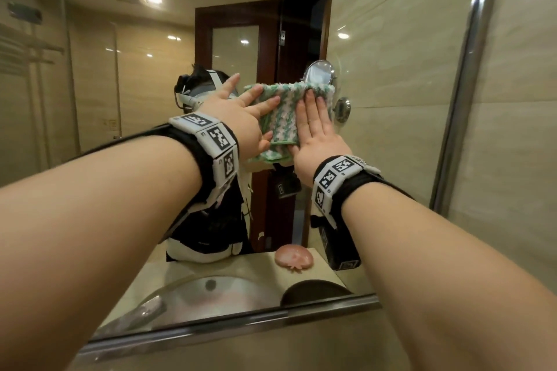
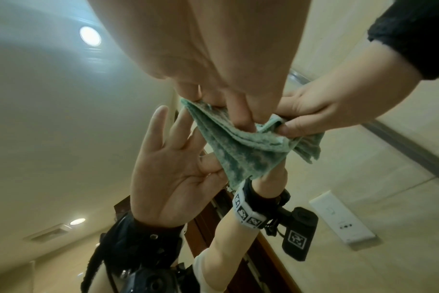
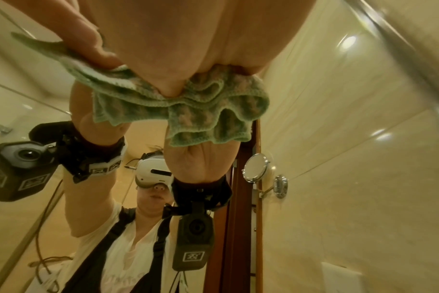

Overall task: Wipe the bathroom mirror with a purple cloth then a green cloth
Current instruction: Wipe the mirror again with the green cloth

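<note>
Both flat, released hands, left hand (image 1: 241, 117) and right hand (image 1: 316, 132), press the green cloth (image 1: 286, 105) against the mirror (image 1: 120, 69) at centre frame; steady overlapping strokes should avoid streaks.

I note both forearms cut off at the head view's lower edge. The right hand (image 1: 316, 132) covers the green cloth's (image 1: 280, 117) right part. Lower left, a counter object is too blurred to identify.
</note>
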{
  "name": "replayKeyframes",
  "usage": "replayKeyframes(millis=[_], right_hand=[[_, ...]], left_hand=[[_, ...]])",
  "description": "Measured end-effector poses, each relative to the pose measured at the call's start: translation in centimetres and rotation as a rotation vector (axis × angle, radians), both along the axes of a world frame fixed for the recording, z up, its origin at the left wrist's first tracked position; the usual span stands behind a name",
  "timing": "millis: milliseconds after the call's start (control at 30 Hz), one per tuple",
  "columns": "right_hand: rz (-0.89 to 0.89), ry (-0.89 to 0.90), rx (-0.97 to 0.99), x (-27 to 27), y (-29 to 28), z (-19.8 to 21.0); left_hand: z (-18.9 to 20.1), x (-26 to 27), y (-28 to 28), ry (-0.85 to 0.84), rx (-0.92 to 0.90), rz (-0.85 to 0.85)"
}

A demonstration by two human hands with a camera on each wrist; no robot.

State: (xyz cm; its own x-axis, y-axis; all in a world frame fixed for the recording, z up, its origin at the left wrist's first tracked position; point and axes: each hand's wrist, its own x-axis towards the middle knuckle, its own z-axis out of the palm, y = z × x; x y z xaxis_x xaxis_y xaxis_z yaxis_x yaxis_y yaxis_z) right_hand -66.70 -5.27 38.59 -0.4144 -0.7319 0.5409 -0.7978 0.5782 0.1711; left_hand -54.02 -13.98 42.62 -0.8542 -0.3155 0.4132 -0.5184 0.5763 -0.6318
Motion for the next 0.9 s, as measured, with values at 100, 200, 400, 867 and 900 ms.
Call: replayKeyframes(millis=[100,200,400,867,900], right_hand=[[-0.031,-0.028,-0.016,-2.9,2.0,0.6],[-0.065,-0.111,-0.059,-6.1,4.0,1.0],[-0.118,-0.211,-0.146,-12.4,8.6,1.4],[-0.136,-0.236,-0.187,-19.4,13.3,2.2],[-0.131,-0.241,-0.186,-19.5,13.3,2.2]], left_hand=[[0.3,-3.5,2.2,0.004,0.009,-0.015],[0.7,-7.6,4.1,0.039,-0.005,-0.047],[1.2,-16.3,7.5,-0.014,-0.142,-0.095],[2.1,-25.0,12.0,0.087,-0.119,-0.097],[2.2,-25.2,12.0,0.067,-0.134,-0.093]])
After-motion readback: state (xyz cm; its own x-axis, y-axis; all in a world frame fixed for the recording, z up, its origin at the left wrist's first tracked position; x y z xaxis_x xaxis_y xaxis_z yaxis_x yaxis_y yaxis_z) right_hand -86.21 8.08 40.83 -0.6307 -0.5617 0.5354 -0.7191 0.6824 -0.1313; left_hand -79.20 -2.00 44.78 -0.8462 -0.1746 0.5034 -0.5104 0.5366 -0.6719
